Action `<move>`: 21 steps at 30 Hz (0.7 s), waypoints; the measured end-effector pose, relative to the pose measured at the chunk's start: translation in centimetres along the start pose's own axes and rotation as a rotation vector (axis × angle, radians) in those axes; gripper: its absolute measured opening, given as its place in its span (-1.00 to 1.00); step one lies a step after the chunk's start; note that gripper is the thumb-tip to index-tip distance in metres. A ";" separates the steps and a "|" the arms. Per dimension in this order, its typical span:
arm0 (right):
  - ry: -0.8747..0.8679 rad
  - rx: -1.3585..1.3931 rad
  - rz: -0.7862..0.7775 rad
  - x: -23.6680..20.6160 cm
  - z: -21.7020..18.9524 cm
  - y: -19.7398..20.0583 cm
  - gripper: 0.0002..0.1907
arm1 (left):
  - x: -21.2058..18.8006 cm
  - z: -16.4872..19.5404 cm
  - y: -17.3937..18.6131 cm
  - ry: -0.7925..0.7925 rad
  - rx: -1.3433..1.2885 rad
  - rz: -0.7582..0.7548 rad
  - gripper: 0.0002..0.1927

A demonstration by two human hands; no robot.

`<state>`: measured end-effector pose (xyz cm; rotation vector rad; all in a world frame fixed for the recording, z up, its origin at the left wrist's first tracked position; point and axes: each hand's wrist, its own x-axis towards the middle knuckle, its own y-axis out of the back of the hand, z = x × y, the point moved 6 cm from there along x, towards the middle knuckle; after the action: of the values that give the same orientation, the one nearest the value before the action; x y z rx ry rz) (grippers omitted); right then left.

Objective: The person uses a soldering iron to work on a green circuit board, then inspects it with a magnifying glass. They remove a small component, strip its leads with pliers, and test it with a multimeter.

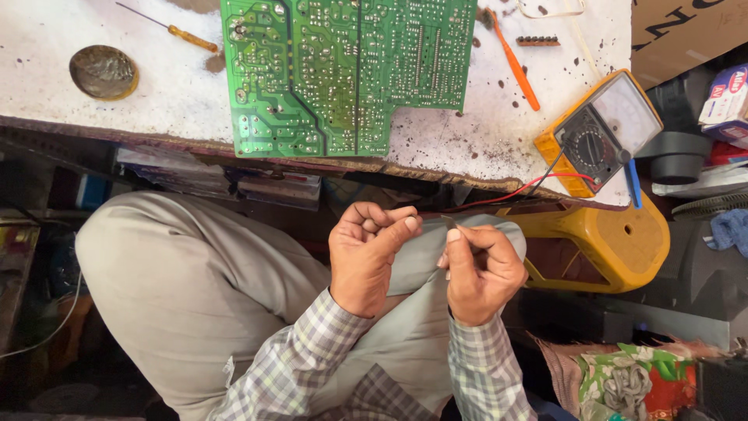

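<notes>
My left hand [366,253] is curled into a loose fist over my lap, thumb pressed against the forefinger; I cannot tell whether it pinches anything. My right hand [479,269] pinches a small thin metal piece [449,222] between thumb and fingers, right beside the left hand. Both hands hover above my grey trousers [195,288], just below the bench edge. A green circuit board [335,74] lies solder side up on the white bench [93,109], overhanging its front edge.
A yellow multimeter [596,132] with red and black leads [514,193] sits at the bench's right end. An orange-handled tool [516,66], a yellow-handled screwdriver [175,30] and a round tin [103,72] lie on the bench. A yellow stool [615,242] stands right.
</notes>
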<state>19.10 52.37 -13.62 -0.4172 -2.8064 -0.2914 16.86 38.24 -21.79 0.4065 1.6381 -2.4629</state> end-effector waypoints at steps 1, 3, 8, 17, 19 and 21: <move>0.014 -0.035 -0.014 -0.1 -0.2 -0.2 -0.96 | 0.1 -0.1 0.1 0.005 0.020 0.006 -0.73; 0.044 -0.103 -0.041 -0.2 -0.8 -0.5 -0.97 | 0.1 -0.2 0.0 0.002 -0.007 -0.014 -0.73; 0.201 -0.293 -0.149 0.4 -2.6 -1.5 -0.93 | -0.4 -0.3 -0.1 0.027 -0.006 -0.028 -0.74; 0.272 -0.461 -0.135 0.9 -4.1 -1.0 -0.90 | -1.1 -0.2 -0.6 0.119 0.027 0.009 -0.74; 0.287 -0.467 -0.129 1.0 -4.0 -0.8 -0.89 | -0.9 -0.5 -0.6 0.138 0.012 0.016 -0.75; 0.301 -0.417 -0.097 1.2 -3.8 -0.5 -0.89 | -0.7 -0.6 -0.4 0.148 0.017 0.021 -0.74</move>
<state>18.81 51.26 -9.75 -0.2942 -2.4648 -0.8903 17.50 38.95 -21.44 0.6193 1.6586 -2.4860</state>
